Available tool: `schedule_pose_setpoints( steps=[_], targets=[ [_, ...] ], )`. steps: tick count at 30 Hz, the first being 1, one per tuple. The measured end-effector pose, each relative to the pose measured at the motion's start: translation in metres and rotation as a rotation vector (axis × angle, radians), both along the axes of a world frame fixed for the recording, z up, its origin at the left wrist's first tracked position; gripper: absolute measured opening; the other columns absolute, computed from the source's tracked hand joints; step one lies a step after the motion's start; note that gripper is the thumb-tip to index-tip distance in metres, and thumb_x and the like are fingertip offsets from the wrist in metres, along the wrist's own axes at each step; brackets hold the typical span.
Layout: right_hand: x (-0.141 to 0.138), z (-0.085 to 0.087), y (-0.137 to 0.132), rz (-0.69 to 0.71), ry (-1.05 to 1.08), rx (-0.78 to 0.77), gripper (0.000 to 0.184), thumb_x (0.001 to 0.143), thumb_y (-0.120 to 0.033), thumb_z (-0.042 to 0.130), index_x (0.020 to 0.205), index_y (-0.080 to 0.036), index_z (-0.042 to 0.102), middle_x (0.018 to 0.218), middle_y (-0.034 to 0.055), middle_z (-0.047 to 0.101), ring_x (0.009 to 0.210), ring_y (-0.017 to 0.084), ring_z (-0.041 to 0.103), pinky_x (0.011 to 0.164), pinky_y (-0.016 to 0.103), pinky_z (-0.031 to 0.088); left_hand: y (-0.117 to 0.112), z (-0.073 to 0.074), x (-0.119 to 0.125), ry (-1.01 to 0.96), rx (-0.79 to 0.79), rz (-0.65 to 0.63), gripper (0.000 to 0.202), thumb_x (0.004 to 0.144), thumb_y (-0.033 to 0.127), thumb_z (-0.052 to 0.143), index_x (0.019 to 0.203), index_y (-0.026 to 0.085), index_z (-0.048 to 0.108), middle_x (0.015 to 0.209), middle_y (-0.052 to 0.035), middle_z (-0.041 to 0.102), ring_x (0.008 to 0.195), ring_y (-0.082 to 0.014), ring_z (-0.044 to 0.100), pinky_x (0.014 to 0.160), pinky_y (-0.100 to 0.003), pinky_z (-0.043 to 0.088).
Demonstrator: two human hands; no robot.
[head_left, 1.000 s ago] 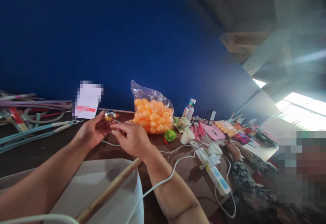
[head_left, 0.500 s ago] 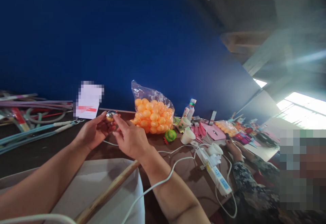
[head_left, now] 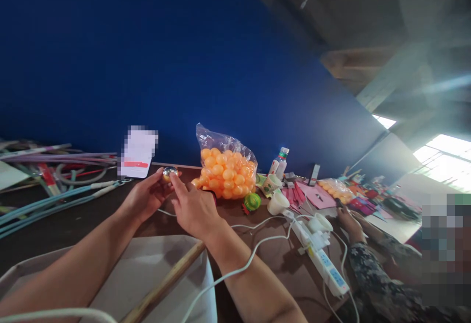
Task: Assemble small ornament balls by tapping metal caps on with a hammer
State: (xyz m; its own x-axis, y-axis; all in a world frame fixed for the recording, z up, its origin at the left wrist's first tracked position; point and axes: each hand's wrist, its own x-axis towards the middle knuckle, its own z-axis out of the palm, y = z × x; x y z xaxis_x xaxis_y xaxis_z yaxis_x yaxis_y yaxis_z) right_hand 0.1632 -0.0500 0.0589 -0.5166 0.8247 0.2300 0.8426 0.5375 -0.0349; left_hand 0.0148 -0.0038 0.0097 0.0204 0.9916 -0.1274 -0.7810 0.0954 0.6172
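My left hand point(head_left: 145, 194) holds a small shiny metallic ball point(head_left: 170, 172) between its fingers, above the brown table. The ball looks silvery on top and golden below. My right hand point(head_left: 195, 208) comes in from the right, its index finger stretched out and touching the ball, the other fingers loosely bent. Just beyond my right hand stands a clear plastic bag point(head_left: 228, 171) full of orange balls. Under my forearms is a white, open container point(head_left: 176, 293), with a wooden stick point(head_left: 165, 284) across it.
A phone point(head_left: 136, 154) leans at the blue wall; cords and sticks point(head_left: 66, 186) lie left. To the right are a green toy point(head_left: 252, 202), paper cups point(head_left: 278, 202), a bottle point(head_left: 280, 162) and a power strip point(head_left: 327, 264) with a white cable. A co-worker's hands point(head_left: 349, 222) are at far right.
The whole view has shifted, so things appear slightly further right and lower. My hands keep the same hold, the right index finger still on the ball.
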Motion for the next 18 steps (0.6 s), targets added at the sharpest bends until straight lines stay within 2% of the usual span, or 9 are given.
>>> schedule_pose_setpoints(
  steps=[3, 10, 14, 18],
  targets=[
    [-0.002, -0.003, 0.0, -0.012, -0.022, 0.003, 0.067, 0.098, -0.029, 0.046, 0.157, -0.021, 0.015, 0.122, 0.0154, 0.067, 0.099, 0.028, 0.069, 0.074, 0.04, 0.058, 0.001, -0.002, 0.001, 0.03, -0.006, -0.001, 0.031, 0.099, 0.016, 0.047, 0.086, 0.008, 0.074, 0.084, -0.0134, 0.078, 0.069, -0.0149, 0.072, 0.067, -0.022, 0.058],
    [-0.009, -0.012, -0.001, -0.037, -0.08, 0.025, 0.07, 0.095, -0.021, 0.044, 0.156, -0.012, 0.011, 0.113, 0.0208, 0.07, 0.096, 0.03, 0.07, 0.071, 0.042, 0.059, 0.001, 0.002, 0.006, 0.052, -0.035, -0.016, 0.028, 0.096, 0.017, 0.049, 0.083, 0.012, 0.073, 0.077, -0.0114, 0.076, 0.067, -0.0184, 0.072, 0.059, -0.024, 0.057],
    [-0.013, -0.014, -0.001, -0.066, -0.123, 0.008, 0.074, 0.092, -0.016, 0.047, 0.155, -0.009, 0.009, 0.112, 0.0207, 0.07, 0.09, 0.028, 0.071, 0.068, 0.038, 0.059, 0.001, 0.003, 0.006, 0.045, -0.03, -0.02, 0.025, 0.095, 0.017, 0.051, 0.08, 0.014, 0.071, 0.074, -0.0088, 0.076, 0.067, -0.0176, 0.072, 0.062, -0.024, 0.057],
    [-0.014, -0.016, -0.001, -0.062, -0.117, 0.002, 0.073, 0.092, -0.015, 0.045, 0.154, -0.006, 0.009, 0.116, 0.0228, 0.069, 0.092, 0.029, 0.071, 0.068, 0.04, 0.059, 0.002, -0.001, 0.005, 0.046, -0.004, -0.024, 0.017, 0.091, 0.016, 0.058, 0.08, 0.014, 0.07, 0.078, -0.0093, 0.076, 0.07, -0.0182, 0.073, 0.065, -0.025, 0.058]
  ],
)
